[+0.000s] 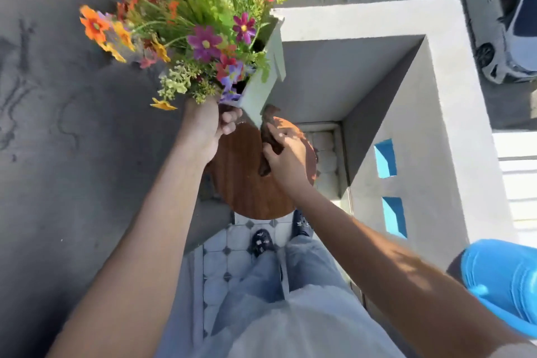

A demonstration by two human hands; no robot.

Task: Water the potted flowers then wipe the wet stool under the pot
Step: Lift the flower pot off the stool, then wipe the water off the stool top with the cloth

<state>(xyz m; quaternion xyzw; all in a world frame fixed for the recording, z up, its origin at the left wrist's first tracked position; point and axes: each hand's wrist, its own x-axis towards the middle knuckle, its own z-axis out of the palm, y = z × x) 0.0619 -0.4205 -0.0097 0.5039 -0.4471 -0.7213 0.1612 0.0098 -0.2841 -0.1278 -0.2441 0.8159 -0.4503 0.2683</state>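
A pale green square pot (263, 78) full of colourful flowers (191, 17) is tilted to the left, lifted off the stool. My left hand (207, 128) grips the pot's lower corner. Below it is the round brown wooden stool (241, 183). My right hand (286, 158) holds a dark brown cloth (268, 131) against the stool top, just under the raised pot.
A grey wall runs along the left. A white parapet (412, 113) with blue openings stands to the right, and a blue watering can (502, 279) sits on it at the lower right. My feet stand on the tiled floor (229, 253) before the stool. A car is parked far below.
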